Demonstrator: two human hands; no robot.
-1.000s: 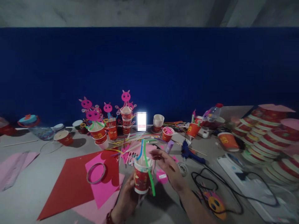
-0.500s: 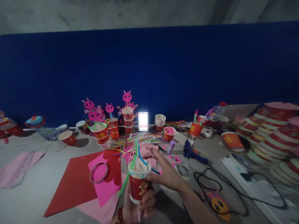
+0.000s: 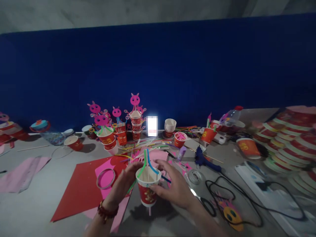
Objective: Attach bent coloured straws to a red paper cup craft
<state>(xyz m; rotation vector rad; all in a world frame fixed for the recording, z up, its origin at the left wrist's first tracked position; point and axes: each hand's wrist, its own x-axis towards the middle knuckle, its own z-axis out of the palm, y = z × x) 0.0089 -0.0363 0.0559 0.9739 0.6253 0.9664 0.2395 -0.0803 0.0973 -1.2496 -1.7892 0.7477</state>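
A red paper cup with a white rim is held upright in front of me. Green and blue pipe cleaners rise from inside it and come out at its sides, and a thin stick pokes out below its base. My left hand, with a beaded bracelet at the wrist, is at the cup's left side, its fingertips hidden behind the rim. My right hand grips the cup's right side, thumb on the front and fingers curved beyond the rim.
Red card and a tape ring lie left. Decorated cup figures stand behind. Scissors, a blue glue gun, black cable and a power strip lie right, near stacked cups.
My left hand has moved from beneath the cup up to its left side, leaving the base and the stick in view. The scissors now show at the right.
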